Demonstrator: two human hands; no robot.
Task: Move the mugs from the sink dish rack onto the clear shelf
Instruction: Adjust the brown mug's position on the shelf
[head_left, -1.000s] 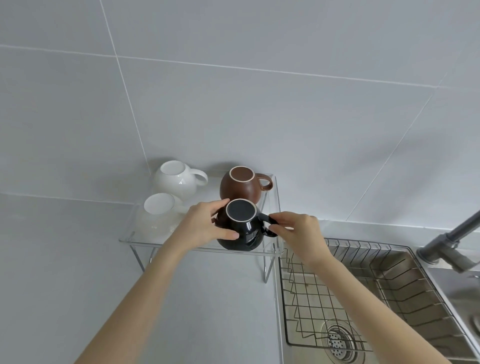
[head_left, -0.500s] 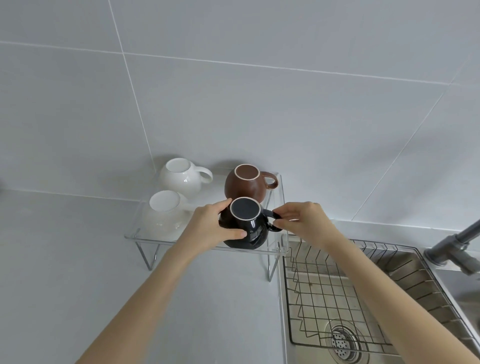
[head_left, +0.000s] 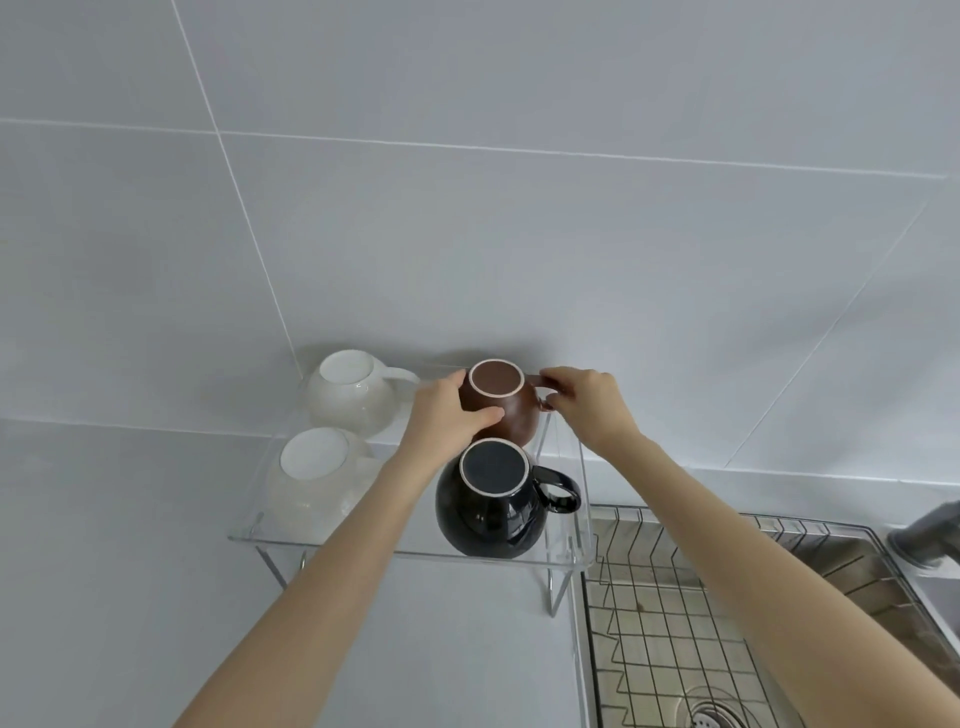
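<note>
change: both hands are off the black mug (head_left: 491, 499) and now on the brown mug (head_left: 500, 402) behind it; the black mug sits alone, upside down, at the front right of the clear shelf (head_left: 410, 553), handle pointing right
left hand (head_left: 449, 415): arm reaches up from lower left, palm against the left side of the brown mug, thumb wrapped across its front
right hand (head_left: 587, 402): arm comes from lower right, fingers curled at the brown mug's handle, which is mostly hidden under them
grip: both hands closed on the brown mug, left on the body, right at the handle
brown mug: upside down, base up, back right of the shelf, directly between the two hands, just behind the black mug
white mugs: back white mug (head_left: 353, 395) at back left, handle to the right; front white mug (head_left: 317, 478) at front left; both upside down
dish rack (head_left: 675, 613): wire rack in the sink right of the shelf, no mugs visible in it
faucet (head_left: 930, 535): grey, at the right edge, blurred
bench (head_left: 130, 571): grey, carries the shelf
</note>
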